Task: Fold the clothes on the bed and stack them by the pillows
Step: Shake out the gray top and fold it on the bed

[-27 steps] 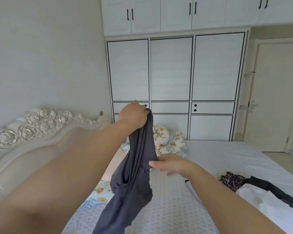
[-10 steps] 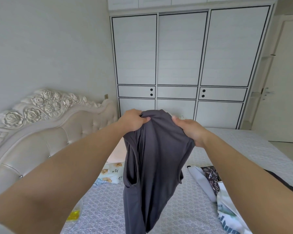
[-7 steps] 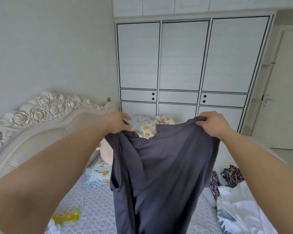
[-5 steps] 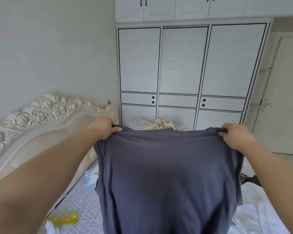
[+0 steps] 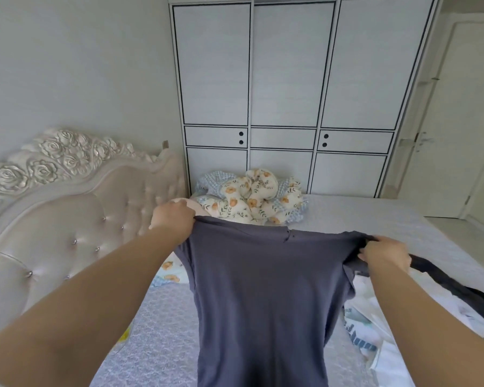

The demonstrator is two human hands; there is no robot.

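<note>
You have the dark grey top [image 5: 263, 289] stretched out in the air in front of you, its top edge running left to right between your hands and its long axis hanging straight down toward the bed [image 5: 347, 216]. Your left hand [image 5: 172, 220] pinches one shoulder corner, fingers curled over the cloth; your right hand [image 5: 384, 254] grips the other corner the same way, and sits a little lower and nearer to you. Neither hand has a free finger, so the fold likely starts by laying the top flat on the grey bedspread below it.

The pillows [image 5: 252, 201], a floral bundle, lie beyond the top's upper edge, against the wardrobe [image 5: 285, 79] side, closer to your left hand. The headboard [image 5: 67, 208] runs along your left. To your right, just beside the hanging cloth, waits a loose pile of unfolded clothes [image 5: 380, 325], white and dark pieces overlapping. No basket or bin shows.
</note>
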